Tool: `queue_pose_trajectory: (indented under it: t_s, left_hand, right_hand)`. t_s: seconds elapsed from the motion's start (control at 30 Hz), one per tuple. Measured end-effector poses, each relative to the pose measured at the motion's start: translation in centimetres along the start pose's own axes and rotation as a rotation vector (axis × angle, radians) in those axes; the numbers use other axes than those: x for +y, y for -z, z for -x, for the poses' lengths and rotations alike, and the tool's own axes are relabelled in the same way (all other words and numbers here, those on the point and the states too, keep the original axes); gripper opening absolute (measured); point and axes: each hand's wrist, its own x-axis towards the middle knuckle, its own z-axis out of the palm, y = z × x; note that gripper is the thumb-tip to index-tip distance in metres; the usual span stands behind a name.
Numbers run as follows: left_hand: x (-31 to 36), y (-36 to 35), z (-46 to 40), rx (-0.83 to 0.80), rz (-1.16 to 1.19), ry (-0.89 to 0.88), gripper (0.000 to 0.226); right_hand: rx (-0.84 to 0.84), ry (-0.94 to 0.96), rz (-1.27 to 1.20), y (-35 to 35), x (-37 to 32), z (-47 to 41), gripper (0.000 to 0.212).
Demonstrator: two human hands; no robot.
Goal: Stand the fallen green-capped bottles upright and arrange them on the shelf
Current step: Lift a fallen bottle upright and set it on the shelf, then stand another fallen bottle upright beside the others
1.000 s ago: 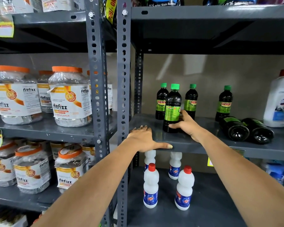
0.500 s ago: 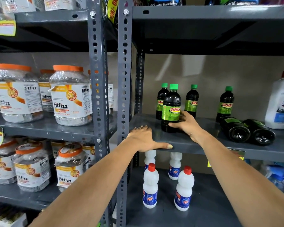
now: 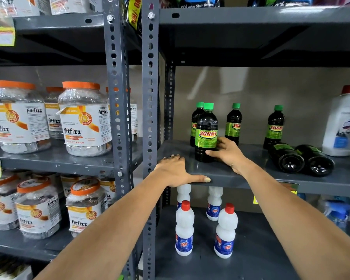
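Near the shelf's (image 3: 240, 174) front left corner, the right hand's (image 3: 228, 154) fingers curl around an upright green-capped bottle (image 3: 206, 134); the left hand (image 3: 176, 170) rests on the front edge, fingers together, thumb spread.

The right hand (image 3: 228, 156) is gripping the lower body of an upright green-capped bottle (image 3: 206, 136) near the front of the grey shelf (image 3: 230, 175), while the left hand (image 3: 174, 168) is lying flat on the shelf's front edge at eight o'clock from it. A second bottle (image 3: 194, 122), a third bottle (image 3: 233, 124) and a fourth bottle (image 3: 274, 128) are standing behind it at eleven, one and two o'clock. At three o'clock the near fallen bottle (image 3: 285, 158) and the far fallen bottle (image 3: 315, 161) are lying side by side, bases facing the camera, with a white jug (image 3: 341, 126) standing beyond them and orange-lidded jars (image 3: 83, 122) sitting at nine o'clock.
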Motion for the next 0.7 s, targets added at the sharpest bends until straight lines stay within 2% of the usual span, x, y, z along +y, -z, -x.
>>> queue_pose_trajectory:
  t_s: [0.3,0.4,0.47,0.57,0.63,0.7]
  left_hand:
    - [-0.2,-0.1,-0.2,0.014,-0.026,-0.015,0.138]
    - [-0.3,-0.8,0.1,0.117,-0.008,-0.026,0.128]
    - [-0.3,-1.6,0.6,0.244,-0.058,-0.052,0.115]
    - [-0.5,-2.3,1.3,0.374,-0.070,-0.096,0.101]
    - [-0.4,-2.4,1.4,0.400,-0.002,-0.172,0.096]
    - [0.0,-2.5,1.7,0.389,0.030,-0.277,0.089]
  right_hand:
    - [-0.047,0.008,0.136,-0.4,0.2,-0.1,0.078]
    - [-0.054,-0.005,0.128,-0.6,-0.1,0.2,0.082]
    - [0.065,0.007,0.110,-0.3,-0.6,0.7,0.078]
    - [0.424,0.179,0.231,0.6,-1.6,2.1,0.039]
    - [0.602,0.280,0.364,2.3,-2.2,3.2,0.019]
    - [0.703,0.340,0.507,5.2,-3.1,4.0,0.014]
